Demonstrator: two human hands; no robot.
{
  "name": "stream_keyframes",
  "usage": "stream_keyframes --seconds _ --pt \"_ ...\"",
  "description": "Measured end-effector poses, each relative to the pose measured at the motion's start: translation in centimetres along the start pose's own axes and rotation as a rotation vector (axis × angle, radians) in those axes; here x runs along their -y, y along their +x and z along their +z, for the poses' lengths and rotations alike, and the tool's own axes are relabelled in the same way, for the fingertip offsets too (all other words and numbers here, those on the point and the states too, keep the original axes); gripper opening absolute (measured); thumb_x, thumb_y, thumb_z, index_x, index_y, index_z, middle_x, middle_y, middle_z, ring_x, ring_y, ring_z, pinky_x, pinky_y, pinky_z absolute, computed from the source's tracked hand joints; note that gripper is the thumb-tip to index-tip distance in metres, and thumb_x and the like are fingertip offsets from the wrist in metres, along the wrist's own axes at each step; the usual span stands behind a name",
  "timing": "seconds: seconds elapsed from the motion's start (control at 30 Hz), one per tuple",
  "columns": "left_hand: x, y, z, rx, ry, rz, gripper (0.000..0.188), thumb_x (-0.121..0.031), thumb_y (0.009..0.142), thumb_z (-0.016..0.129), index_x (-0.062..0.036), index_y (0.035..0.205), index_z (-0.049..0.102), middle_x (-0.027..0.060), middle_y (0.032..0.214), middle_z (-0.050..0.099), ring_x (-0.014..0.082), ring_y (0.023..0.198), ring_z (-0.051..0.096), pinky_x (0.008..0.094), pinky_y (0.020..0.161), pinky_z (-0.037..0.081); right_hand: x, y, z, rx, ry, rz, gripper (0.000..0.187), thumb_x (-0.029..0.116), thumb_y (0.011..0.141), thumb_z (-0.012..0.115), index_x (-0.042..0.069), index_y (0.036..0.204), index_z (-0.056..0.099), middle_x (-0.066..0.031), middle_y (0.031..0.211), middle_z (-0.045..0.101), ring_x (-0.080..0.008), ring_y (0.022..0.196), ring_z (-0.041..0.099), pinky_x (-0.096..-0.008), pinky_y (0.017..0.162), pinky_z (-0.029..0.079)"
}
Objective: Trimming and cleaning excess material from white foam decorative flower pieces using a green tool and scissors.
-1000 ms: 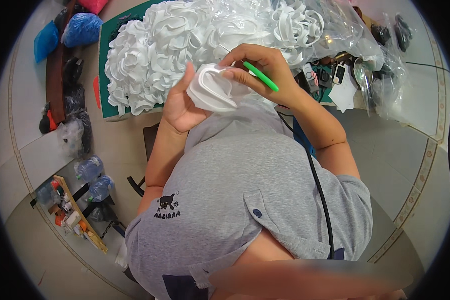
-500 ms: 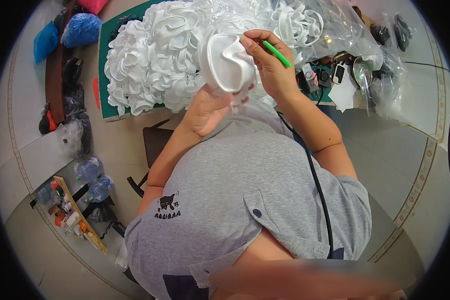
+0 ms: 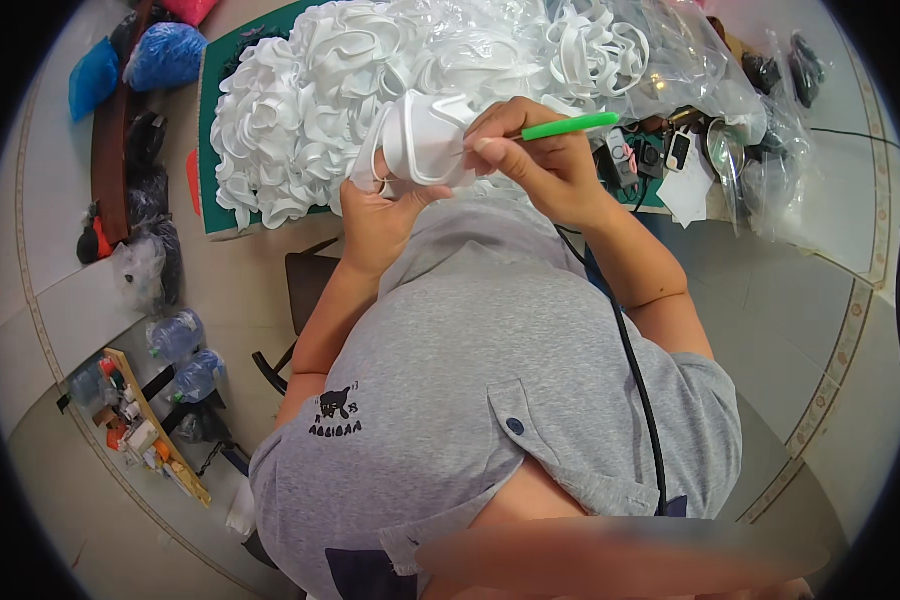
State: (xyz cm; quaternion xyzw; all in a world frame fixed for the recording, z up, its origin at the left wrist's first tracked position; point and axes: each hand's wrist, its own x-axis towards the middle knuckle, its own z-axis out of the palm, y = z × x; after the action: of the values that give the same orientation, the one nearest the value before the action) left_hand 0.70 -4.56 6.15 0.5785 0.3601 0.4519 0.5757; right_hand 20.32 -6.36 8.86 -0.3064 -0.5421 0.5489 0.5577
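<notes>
My left hand (image 3: 378, 215) is closed on a white, soft-looking goggle-shaped frame (image 3: 425, 140), holding it up in front of the pile. The frame has a raised, curving rim and is turned partly edge-on; some of my left fingers are hidden behind or inside it. In my right hand (image 3: 540, 165), a slim green-handled tool (image 3: 570, 126) is pinched like a pen, its handle pointing right. A thin tip seems to reach the frame's right side, but its kind is too small to tell. Behind both hands lies a large heap of similar white pieces (image 3: 290, 130).
The heap rests on a green-topped table (image 3: 208, 150). Clear plastic bags (image 3: 680, 60), a white paper (image 3: 685, 188) and small devices (image 3: 650, 152) lie at its right. A black cable (image 3: 638, 390) runs down my shirt. A dark chair (image 3: 308, 290) stands at the left.
The white frame has moved slightly left and down and is turned from face-on to nearly edge-on. My right hand has lowered, and the green tool now lies closer to horizontal.
</notes>
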Motion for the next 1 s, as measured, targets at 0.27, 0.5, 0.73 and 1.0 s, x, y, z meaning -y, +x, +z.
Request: stream_keyframes --seconds 0.27,0.5,0.73,1.0 --pt "-1.4 -0.3 -0.4 0.057 0.160 0.027 0.039 -0.004 0.069 0.078 0.0019 0.105 0.062 0.0046 0.090 0.067 0.0109 0.081 0.061 0.0252 0.072 0.049 0.1 0.4 -0.7 0.148 -0.321 -0.161 0.010 0.005 0.078 0.068 0.002 0.086 0.063 -0.0103 0.090 0.058 -0.0184 0.079 0.058 -0.0267 0.064 0.045" --pt "-1.8 0.1 -0.5 0.156 -0.104 -0.259 0.045 -0.007 0.074 0.075 0.0026 0.115 0.056 0.0041 0.097 0.064 0.0074 0.076 0.057 0.0227 0.060 0.050 1.0 0.8 -0.9 0.310 -1.127 -0.578 0.008 0.004 0.077 0.062 0.005 0.085 0.062 -0.0097 0.096 0.062 -0.0239 0.083 0.062 -0.0315 0.069 0.050" --pt "-2.1 -0.7 -2.2 0.426 -0.407 -0.463 0.057 0.003 0.071 0.072 0.0025 0.124 0.051 0.0047 0.098 0.062 0.0053 0.070 0.055 0.0195 0.052 0.045 -2.8 4.8 -9.7 -0.441 -0.394 -0.386 0.012 0.002 0.092 0.049 -0.005 0.097 0.058 -0.0139 0.098 0.064 -0.0192 0.086 0.063 -0.0301 0.074 0.052" --pt "0.4 -0.1 -4.9 0.401 0.179 -0.437 0.062 -0.011 0.065 0.079 0.0005 0.121 0.053 0.0072 0.103 0.064 0.0209 0.099 0.058 0.0327 0.093 0.041 -4.0 5.7 -9.3 -0.622 0.241 0.018 0.023 0.021 0.092 0.056 -0.001 0.097 0.059 -0.0100 0.090 0.064 -0.0180 0.077 0.063 -0.0326 0.074 0.054"
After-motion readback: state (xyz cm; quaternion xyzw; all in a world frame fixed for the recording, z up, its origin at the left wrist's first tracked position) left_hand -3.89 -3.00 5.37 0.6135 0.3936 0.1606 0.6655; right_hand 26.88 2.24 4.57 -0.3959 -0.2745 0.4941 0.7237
